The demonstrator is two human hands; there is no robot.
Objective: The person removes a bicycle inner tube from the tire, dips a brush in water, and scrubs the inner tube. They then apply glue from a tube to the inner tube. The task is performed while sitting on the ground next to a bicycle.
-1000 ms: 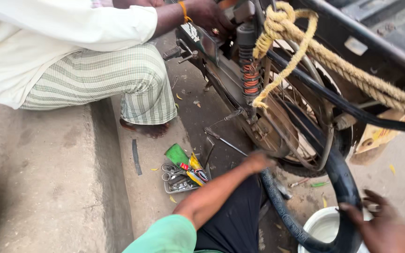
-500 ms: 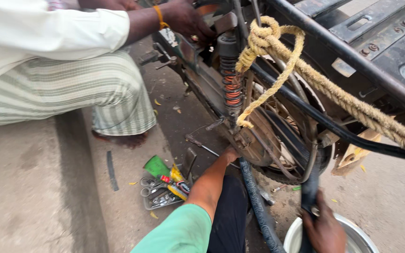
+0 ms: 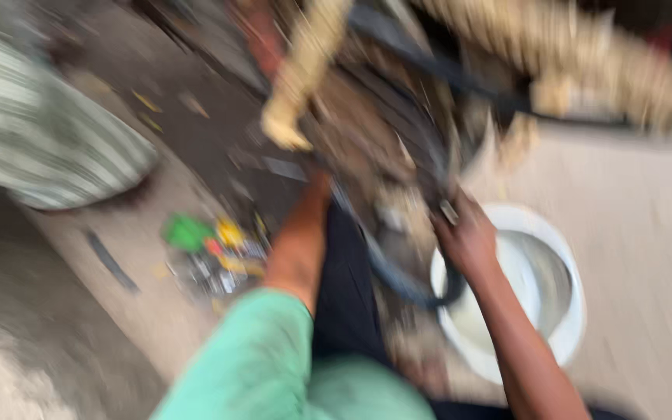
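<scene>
I was working the black tyre [image 3: 398, 272] at the wheel [image 3: 383, 155], in a badly blurred view.

The tyre hung off the wheel's lower edge, above the white basin [image 3: 561, 311]. My right hand [image 3: 468, 237] was clenched on it, just right of the wheel; my left hand [image 3: 322, 180] reached in at the wheel's left, its grip hidden, so I couldn't tell. I judged the next move needed a firm two-handed pull. Tools [image 3: 211, 253] lay on the floor left of the wheel.

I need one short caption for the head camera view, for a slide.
Blurred view: right hand grips a black rubber tube at a wheel, above a white basin; left arm reaches to the wheel, hand hidden.
</scene>
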